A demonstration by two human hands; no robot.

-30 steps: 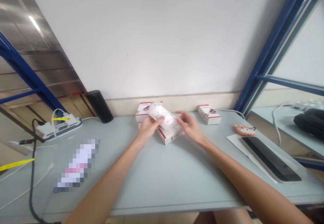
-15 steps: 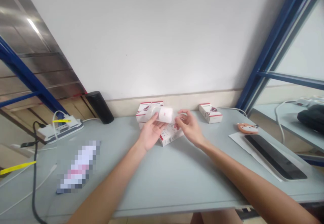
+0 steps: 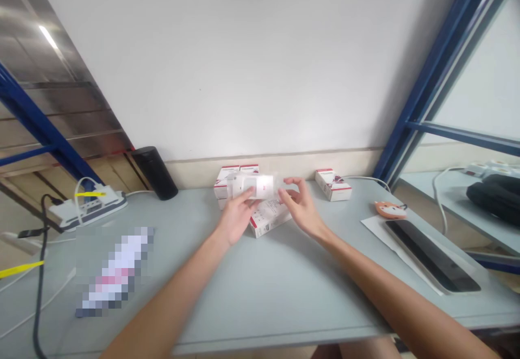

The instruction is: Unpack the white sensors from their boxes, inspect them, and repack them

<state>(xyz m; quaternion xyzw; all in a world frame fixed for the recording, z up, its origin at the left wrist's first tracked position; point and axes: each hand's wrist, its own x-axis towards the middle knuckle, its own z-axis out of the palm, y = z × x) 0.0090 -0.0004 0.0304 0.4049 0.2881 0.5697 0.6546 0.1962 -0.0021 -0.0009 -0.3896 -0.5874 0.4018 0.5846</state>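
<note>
Shifted left since the last frame, the white wrapped item [image 3: 254, 185] sits clamped in the left hand [image 3: 239, 215], just above the red-and-white box [image 3: 268, 219]. The right hand [image 3: 298, 207] stands open just beside the item, fingers spread, not gripping it. A second box [image 3: 229, 179] lies behind that box, and a third box [image 3: 333, 184] well right of it, on the grey table [image 3: 260, 305].

Logged on the pale grey counter [image 3: 260, 294] were one black cylindrical container [image 3: 154, 174]; one white power strip [image 3: 91, 208] with black cable [image 3: 38, 294]; one orange fox-shaped trinket [image 3: 390, 209]; and one dark tablet [image 3: 433, 256] lying on white paper [image 3: 377, 229]. A blue metal frame [image 3: 430, 88] stood at right.
</note>
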